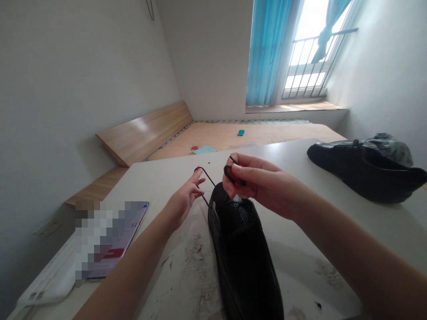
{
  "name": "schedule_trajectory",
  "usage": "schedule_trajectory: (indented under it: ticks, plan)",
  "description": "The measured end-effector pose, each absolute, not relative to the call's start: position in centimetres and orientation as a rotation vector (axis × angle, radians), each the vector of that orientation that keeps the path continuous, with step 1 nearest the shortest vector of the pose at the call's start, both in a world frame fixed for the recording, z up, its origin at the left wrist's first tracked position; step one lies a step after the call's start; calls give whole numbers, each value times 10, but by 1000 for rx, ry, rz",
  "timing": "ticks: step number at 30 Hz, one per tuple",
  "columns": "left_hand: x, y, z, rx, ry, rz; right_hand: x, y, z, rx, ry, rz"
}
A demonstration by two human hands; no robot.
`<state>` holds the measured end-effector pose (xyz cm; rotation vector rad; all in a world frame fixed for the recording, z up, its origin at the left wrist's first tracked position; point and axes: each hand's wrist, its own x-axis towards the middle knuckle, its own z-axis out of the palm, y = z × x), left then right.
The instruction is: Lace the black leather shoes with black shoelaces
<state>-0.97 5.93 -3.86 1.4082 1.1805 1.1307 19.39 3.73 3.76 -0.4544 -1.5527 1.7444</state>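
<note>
A black shoe point(247, 249) lies on the white table point(187, 266), its opening toward me and its toe pointing away. Left of the toe, my left hand point(187, 195) has a black lace point(208, 177) looped over a raised fingertip; the other fingers are partly bent, with the lace running back to the shoe. Above the shoe's front, my right hand point(253, 175) pinches a bunched part of black lace between thumb and fingers. Its lower fingers hide part of the lacing.
Another black shoe point(360, 169) rests at the table's right, with a crumpled plastic bag point(390, 146) behind it. At the left lie a purple packet point(133, 226) and a white package point(50, 280). Past the table is a wooden bed point(216, 131) with small coloured items.
</note>
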Motion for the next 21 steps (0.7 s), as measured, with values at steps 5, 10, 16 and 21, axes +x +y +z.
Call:
schedule_trajectory:
  ticks: [5,10,16,21]
  plan:
    - [-13,56,-25,1238,1087,1391,185,43,31,-868,-1528,1585]
    - [-33,50,-3,1150,856,1671,182,49,23,-944,-1511,1572]
    - [-59,38,24,1191,815,1869,184,54,18,-909,-1552,1523]
    - [-47,39,13,1248,1047,1738,198,41,46,-537,-1476,1528]
